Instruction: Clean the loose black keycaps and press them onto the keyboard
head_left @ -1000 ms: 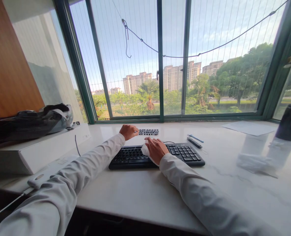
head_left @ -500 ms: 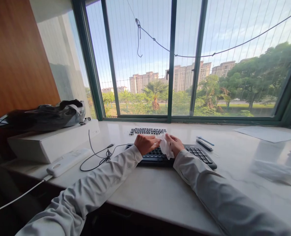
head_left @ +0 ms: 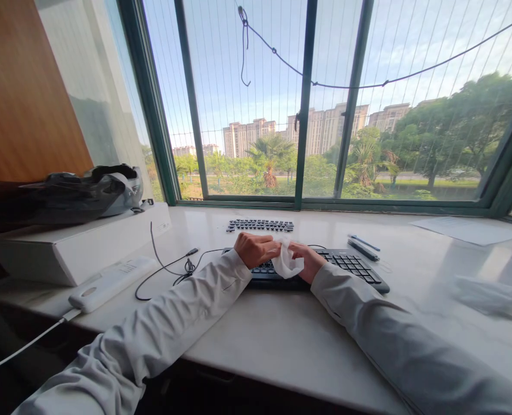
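Note:
A crumpled white tissue (head_left: 288,264) is held between my two hands, above a black keyboard (head_left: 354,266). My left hand (head_left: 256,250) has its fingers closed on the tissue's left side. At the tissue's right side, my right hand (head_left: 308,260) pinches it. Some of the keyboard's keys are hidden under both hands; its number pad shows to the right. Behind it lie rows of loose black keycaps (head_left: 260,225) on the white tabletop (head_left: 256,334).
A white power strip (head_left: 111,283) and a black cable (head_left: 189,267) lie at the left. Behind them, a white box (head_left: 78,245) carries a dark bag (head_left: 65,199). Pens (head_left: 363,249) are right of the keyboard, paper (head_left: 463,230) and clear plastic (head_left: 491,295) farther right.
The tissue has shifted shape, now hanging in a loose loop between my hands. My right hand has turned and moved slightly right and down. The whole view has shifted a little.

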